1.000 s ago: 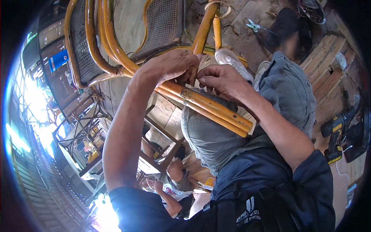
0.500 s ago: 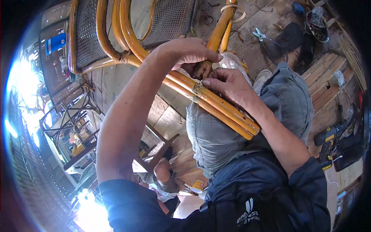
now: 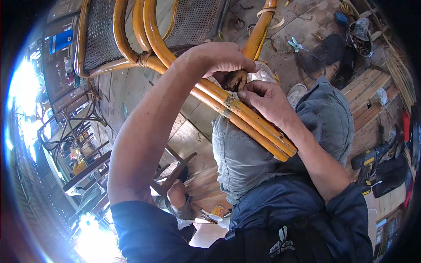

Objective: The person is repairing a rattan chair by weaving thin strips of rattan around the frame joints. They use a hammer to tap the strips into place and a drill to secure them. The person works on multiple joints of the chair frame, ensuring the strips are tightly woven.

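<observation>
Head view: glossy amber rattan poles (image 3: 245,116), bound side by side, gripped by left hand (image 3: 219,59); right hand (image 3: 267,103) apparently pinches them.

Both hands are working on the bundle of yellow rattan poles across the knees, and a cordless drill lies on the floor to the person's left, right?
Not quite: in the head view the cordless drill lies to the person's right. Both the left hand and right hand are on the rattan poles.

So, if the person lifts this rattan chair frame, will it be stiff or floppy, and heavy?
The rattan chair frame is probably stiff: its thick bent poles keep their curves while both hands work on them. It seems fairly light for its size, since its panels are open woven cane. The glossy poles may be a little slippery under the left hand and right hand.
</observation>
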### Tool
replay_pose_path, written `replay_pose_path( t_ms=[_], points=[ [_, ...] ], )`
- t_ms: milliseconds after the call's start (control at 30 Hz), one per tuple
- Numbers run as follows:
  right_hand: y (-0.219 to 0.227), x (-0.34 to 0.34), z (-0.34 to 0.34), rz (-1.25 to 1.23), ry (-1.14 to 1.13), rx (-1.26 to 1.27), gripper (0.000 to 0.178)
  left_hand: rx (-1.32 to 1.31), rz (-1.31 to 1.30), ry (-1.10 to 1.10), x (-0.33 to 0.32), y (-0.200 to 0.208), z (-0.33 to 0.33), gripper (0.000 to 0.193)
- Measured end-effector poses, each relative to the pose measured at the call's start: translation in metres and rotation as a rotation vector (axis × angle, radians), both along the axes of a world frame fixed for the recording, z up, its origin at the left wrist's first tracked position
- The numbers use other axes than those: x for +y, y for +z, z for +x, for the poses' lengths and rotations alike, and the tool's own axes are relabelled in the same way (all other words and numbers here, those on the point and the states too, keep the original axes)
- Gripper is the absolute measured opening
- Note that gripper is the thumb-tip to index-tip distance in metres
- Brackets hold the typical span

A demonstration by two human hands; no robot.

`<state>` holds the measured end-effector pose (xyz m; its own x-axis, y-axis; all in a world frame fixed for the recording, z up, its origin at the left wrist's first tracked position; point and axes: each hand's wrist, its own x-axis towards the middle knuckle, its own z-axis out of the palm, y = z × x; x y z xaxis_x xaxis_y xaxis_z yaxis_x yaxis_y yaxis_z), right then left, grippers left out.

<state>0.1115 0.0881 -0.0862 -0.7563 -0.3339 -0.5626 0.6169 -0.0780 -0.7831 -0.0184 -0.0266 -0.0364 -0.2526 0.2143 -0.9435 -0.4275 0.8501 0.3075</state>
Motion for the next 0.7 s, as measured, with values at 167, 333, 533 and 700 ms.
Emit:
replay_pose_path(
  t_ms=[167, 333, 533, 700],
  points=[
    [0.006, -0.001, -0.006, -0.010, 0.038, 0.008, 0.027, -0.031, -0.007, -0.012, -0.004, 0.003, -0.004, 0.042],
    [0.009, 0.017, -0.002, 0.151, 0.097, 0.143, 0.034, -0.019, -0.017, -0.123, -0.007, -0.016, -0.003, 0.039],
    [0.036, 0.114, 0.050, 0.203, -0.339, 0.238, 0.026, 0.019, -0.029, -0.002, 0.002, -0.001, -0.001, 0.035],
    [0.020, 0.230, 0.105, 0.478, -0.825, 0.007, 0.022, 0.498, -0.145, -0.249, 0.014, 0.017, 0.008, 0.048]
  ],
)
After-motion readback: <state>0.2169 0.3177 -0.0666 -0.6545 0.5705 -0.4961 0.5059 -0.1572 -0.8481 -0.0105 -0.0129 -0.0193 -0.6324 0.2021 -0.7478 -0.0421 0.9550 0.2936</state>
